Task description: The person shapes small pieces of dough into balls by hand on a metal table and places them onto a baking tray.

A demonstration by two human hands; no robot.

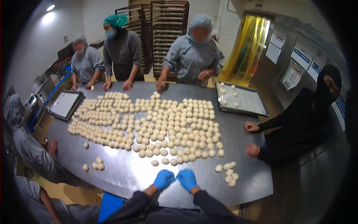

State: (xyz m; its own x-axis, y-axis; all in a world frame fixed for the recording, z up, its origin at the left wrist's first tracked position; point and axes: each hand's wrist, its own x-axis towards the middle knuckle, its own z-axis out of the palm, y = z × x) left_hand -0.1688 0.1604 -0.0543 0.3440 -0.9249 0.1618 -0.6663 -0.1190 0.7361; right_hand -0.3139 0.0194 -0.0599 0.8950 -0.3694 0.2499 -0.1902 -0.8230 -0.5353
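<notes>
Dough balls [160,125] cover mid-frame of steel table [123,175], hundreds rolled. Tray [242,100] upper right holds few; tray [65,104] upper left bare, so traying looks barely started. Left hand [164,179] and right hand [187,179], blue-gloved, touching at bottom centre; grip unclear.

Around the steel table [123,175], co-workers are standing: three in grey at its far edge, one in black [298,123] at its right. A baking tray [241,99] with few dough pieces is lying on its far-right corner, an empty tray [65,104] on its left.
</notes>
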